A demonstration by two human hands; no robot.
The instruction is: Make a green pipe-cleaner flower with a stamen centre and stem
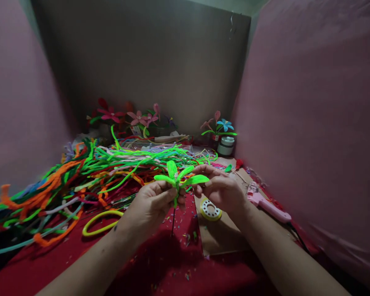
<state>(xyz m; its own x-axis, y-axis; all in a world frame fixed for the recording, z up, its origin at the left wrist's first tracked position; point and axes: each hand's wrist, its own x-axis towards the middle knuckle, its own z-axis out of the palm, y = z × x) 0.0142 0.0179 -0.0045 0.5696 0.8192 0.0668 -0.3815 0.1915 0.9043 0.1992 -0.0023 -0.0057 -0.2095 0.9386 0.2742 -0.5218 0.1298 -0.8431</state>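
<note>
A bright green pipe-cleaner flower point(172, 169) with several long petals and a pale centre is upright in front of me. A thin dark stem point(173, 222) runs down from it. My left hand point(156, 201) pinches the flower at its base, thumb in front. On the other side, my right hand point(222, 191) has its fingers bent around the right-hand petal point(197, 179), index finger above and thumb below. The fingertips behind the petal are partly hidden.
Loose pipe cleaners point(58, 181) pile up on the left. A yellow ring point(88, 230), a yellow-and-white spool point(217, 214) on cardboard point(216, 242) and a pink glue gun point(273, 209) lie nearby. Finished flowers point(111, 114) stand at the back, beside a small jar point(226, 146). Scraps litter the red cloth point(160, 267).
</note>
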